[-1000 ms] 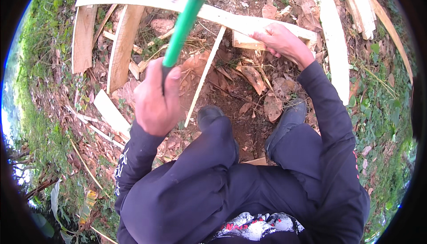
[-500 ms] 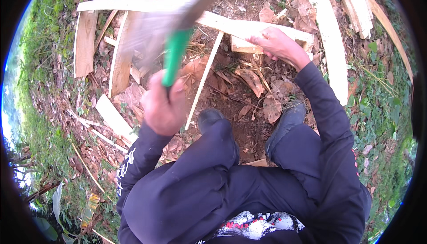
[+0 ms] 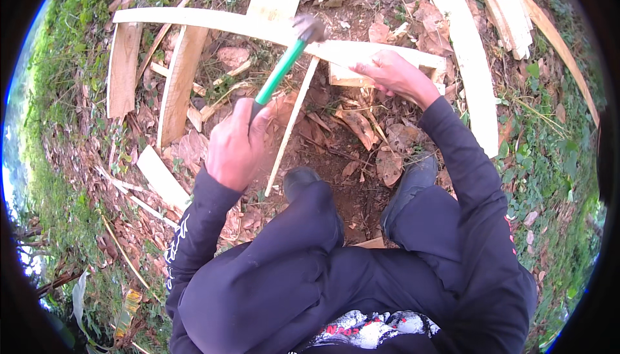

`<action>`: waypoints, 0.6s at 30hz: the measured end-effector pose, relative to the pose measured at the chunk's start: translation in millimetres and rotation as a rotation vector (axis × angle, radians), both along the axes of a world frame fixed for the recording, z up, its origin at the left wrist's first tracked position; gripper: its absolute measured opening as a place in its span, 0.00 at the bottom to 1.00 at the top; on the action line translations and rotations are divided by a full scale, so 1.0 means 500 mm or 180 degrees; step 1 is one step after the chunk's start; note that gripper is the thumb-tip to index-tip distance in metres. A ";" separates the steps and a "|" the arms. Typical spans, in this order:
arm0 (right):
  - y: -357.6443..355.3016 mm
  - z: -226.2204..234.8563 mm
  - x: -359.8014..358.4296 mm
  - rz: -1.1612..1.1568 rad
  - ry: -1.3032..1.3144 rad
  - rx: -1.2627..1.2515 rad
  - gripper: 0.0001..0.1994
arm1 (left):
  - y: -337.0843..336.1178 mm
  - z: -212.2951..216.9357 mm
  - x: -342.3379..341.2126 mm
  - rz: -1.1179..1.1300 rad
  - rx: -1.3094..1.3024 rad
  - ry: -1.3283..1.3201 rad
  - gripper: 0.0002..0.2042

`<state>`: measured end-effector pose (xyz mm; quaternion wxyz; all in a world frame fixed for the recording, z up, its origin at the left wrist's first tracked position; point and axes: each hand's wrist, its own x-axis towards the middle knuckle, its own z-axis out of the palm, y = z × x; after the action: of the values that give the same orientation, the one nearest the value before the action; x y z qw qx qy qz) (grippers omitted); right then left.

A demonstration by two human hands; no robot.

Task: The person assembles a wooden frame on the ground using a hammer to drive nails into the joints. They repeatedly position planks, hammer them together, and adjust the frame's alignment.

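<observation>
1. The ground (image 3: pixel 336 179) is bare soil with dry leaves, and pale planks lie scattered about it. I see a long slat (image 3: pixel 213 21) running across the top, with an upright board (image 3: pixel 177 83) crossing beneath it on the left.
2. My left hand (image 3: pixel 236 144) has its fingers wrapped tight round the green handle of the hammer (image 3: pixel 284 66). The hammer's head sits right at the long slat, near the middle of its run.
3. My right hand (image 3: pixel 394 73) presses flat, fingers spread and gripping nothing, on the slat's right part, above a short wood block (image 3: pixel 349 77).
4. A thin strip (image 3: pixel 290 128) leans down from the slat toward my shoes.
5. I can't make out any nail under the hammer head.
6. My judgement: strike square, keep the steadying hand well clear of the head, and hold the slat firmly against the block so it doesn't bounce.
</observation>
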<state>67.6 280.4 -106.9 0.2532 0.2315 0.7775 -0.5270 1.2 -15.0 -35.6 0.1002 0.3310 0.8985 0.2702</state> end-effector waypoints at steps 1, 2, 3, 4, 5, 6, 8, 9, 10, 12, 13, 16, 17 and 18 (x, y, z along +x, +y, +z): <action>0.004 -0.021 0.014 -0.0022 0.0012 -0.0024 0.23 | 0.002 0.031 0.004 -0.0019 -0.0027 0.0071 0.10; 0.014 -0.049 0.023 -0.0023 0.0029 -0.0068 0.23 | 0.025 0.059 0.017 0.0271 0.0583 -0.0075 0.11; 0.024 -0.052 0.015 -0.0029 0.0113 -0.0052 0.23 | 0.025 0.076 0.024 0.0442 0.0784 -0.0002 0.11; 0.026 -0.051 0.018 -0.0018 -0.0055 -0.0077 0.23 | 0.017 0.063 0.026 0.0393 0.1089 0.0118 0.11; 0.020 -0.055 0.022 -0.0046 0.0004 -0.0100 0.23 | 0.004 0.039 0.029 0.0340 0.1396 0.0236 0.11; 0.015 -0.051 0.018 -0.0047 0.0111 -0.0122 0.23 | -0.001 0.025 0.030 0.0172 0.0685 -0.0020 0.11; 0.006 0.001 0.000 0.0135 0.0094 -0.0089 0.22 | -0.019 -0.033 0.014 0.0016 -0.0267 -0.0500 0.10; 0.013 0.001 0.004 0.0124 0.0126 -0.0063 0.22 | -0.006 -0.018 0.012 -0.0018 -0.0108 -0.0281 0.10; 0.011 -0.015 0.010 0.0105 0.0138 -0.0046 0.22 | 0.003 0.003 0.008 -0.0060 0.0044 -0.0082 0.09; 0.026 -0.022 0.005 -0.0012 0.0131 0.0023 0.22 | 0.038 0.048 0.002 0.0007 0.0773 0.0283 0.08; 0.024 -0.028 0.011 0.0032 0.0107 0.0008 0.22 | 0.038 0.057 0.013 0.0089 0.1094 0.0464 0.08; 0.019 -0.024 0.004 0.0188 0.0146 -0.0019 0.22 | -0.002 0.010 0.029 0.0047 0.0576 -0.0238 0.08; 0.017 -0.016 0.003 0.0218 0.0155 -0.0026 0.22 | -0.003 -0.012 0.017 -0.0002 -0.0371 -0.0717 0.08; 0.023 -0.011 0.002 0.0235 0.0155 -0.0017 0.22 | 0.015 -0.024 -0.002 -0.0288 -0.0439 -0.0236 0.10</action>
<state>68.7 291.8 -112.7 0.2541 0.1891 0.7900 -0.5249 0.3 -7.3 -47.4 0.1681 0.3533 0.8948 0.2149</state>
